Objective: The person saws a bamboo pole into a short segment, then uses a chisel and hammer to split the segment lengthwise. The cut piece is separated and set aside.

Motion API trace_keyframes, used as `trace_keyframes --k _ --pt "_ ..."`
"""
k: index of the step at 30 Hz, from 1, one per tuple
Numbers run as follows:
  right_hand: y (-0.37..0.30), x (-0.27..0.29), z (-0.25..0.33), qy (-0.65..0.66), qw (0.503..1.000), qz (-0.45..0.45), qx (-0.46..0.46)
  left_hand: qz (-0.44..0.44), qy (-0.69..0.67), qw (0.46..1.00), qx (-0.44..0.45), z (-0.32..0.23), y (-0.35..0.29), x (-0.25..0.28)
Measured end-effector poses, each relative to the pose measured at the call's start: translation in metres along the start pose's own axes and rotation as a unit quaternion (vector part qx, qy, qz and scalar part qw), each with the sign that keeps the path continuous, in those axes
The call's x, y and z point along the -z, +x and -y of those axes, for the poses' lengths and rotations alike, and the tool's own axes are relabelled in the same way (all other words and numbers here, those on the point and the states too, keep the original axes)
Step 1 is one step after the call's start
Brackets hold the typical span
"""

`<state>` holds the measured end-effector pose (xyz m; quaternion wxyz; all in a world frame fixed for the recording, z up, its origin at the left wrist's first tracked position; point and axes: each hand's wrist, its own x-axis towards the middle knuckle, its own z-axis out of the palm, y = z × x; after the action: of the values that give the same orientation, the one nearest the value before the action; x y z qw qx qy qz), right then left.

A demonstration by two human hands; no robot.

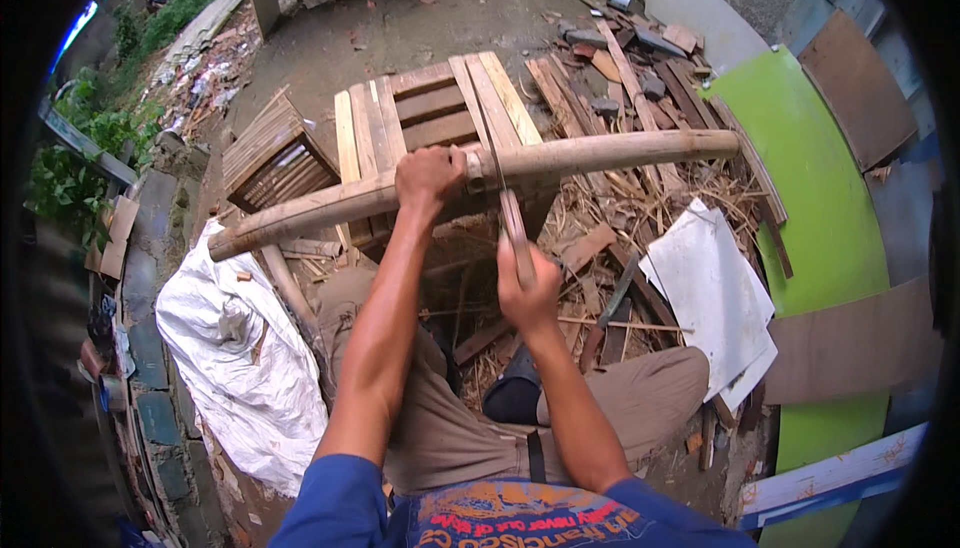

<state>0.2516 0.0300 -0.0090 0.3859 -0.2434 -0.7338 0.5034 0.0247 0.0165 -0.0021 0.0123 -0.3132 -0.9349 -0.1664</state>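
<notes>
A long, slightly curved bamboo pole (pixel 620 151) lies crosswise over a wooden slatted crate (pixel 430 83) in front of me. My left hand (pixel 432 176) is wrapped round the pole from above, left of a node. In my right hand (pixel 528 283) is the handle of a handsaw (pixel 515 231). The saw's narrow blade points away from me and crosses the pole just right of that node. How deep the teeth sit in the bamboo I cannot tell. A machete-like knife (pixel 608 316) lies among the scraps beside my right knee.
A smaller slatted crate (pixel 278 153) stands at the left, beyond a white sack (pixel 235 358). Wood offcuts and shavings (pixel 620 213) litter the ground at the right. White sheets (pixel 710 288) and a green panel (pixel 800 178) lie farther right. A block wall edge (pixel 150 318) runs along the left.
</notes>
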Motion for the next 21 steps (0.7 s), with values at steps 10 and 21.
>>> trace_keyframes --k 10,21 --pt "0.001 -0.026 -0.050 0.048 0.999 -0.001 -0.019 -0.034 -0.009 0.998 0.052 0.001 0.014 0.007" --pt "0.008 0.037 0.030 0.059 0.991 -0.111 0.044 -0.247 -0.003 0.965 -0.082 0.008 -0.030 -0.027"
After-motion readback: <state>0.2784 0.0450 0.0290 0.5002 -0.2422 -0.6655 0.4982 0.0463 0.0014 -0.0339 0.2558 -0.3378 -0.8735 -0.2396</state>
